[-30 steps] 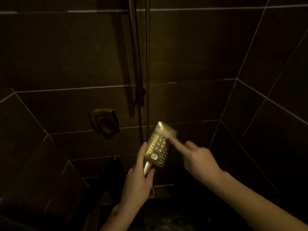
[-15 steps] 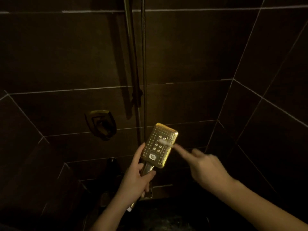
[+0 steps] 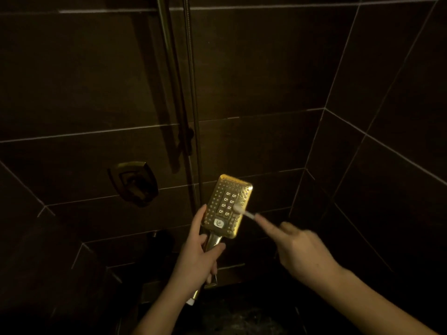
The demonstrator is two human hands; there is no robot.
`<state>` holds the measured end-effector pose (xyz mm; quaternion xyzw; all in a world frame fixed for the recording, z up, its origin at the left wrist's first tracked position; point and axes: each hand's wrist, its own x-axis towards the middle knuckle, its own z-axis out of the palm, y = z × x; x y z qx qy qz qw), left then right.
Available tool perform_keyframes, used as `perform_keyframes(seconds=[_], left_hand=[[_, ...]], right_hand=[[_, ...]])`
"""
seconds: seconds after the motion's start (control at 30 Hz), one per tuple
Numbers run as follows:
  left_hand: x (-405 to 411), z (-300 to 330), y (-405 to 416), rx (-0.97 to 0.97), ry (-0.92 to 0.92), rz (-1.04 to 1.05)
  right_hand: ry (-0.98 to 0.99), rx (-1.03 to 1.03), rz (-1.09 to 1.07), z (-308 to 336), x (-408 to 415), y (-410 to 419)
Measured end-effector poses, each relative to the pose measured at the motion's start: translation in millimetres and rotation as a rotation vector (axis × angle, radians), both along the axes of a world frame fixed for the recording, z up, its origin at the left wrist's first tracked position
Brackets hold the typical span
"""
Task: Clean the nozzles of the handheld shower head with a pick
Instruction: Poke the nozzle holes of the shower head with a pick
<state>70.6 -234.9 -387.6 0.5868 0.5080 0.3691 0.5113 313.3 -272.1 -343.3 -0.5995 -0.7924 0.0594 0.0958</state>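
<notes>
Left hand [image 3: 197, 257] curled in grip, right hand [image 3: 302, 253] pinching, forefinger extended

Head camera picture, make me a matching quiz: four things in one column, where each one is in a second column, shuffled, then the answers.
Things:
1. gold rectangular shower head
2. thin white pick
3. metal wall valve handle
4. dark hanging shower hose

Places:
A. running down the dark tiled wall, above the head
B. held by its handle in the left hand
C. on the wall, left of the head
D. in the right hand, tip at the nozzle face

Pairs: 1-B, 2-D, 3-C, 4-A
</notes>
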Motion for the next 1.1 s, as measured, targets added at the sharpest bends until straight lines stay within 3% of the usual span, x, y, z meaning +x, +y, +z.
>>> perform_keyframes(seconds=[0.13, 0.37, 0.53, 0.73, 1.1], left_hand=[[10.3, -1.2, 3.9, -0.015, -0.003, -0.022], [44.1, 4.3, 3.2, -0.017, 0.008, -0.178], [80.9, 2.3, 3.1, -0.03, 0.028, -0.338], [142.5, 3.5, -8.4, -0.052, 0.034, -0.573], [233.4, 5.4, -60.7, -0.028, 0.041, -0.865]], right_hand=[[-0.054, -0.071, 0.094, -12.3, -2.6, -19.1], [-0.043, 0.203, -0.341, 8.8, 57.8, -13.2], [-0.076, 0.193, -0.592, 3.6, 113.6, -61.7], [0.063, 0.098, -0.773, 2.5, 160.4, -156.2], [0.054, 0.225, -1.245, 3.1, 208.0, -299.2]])
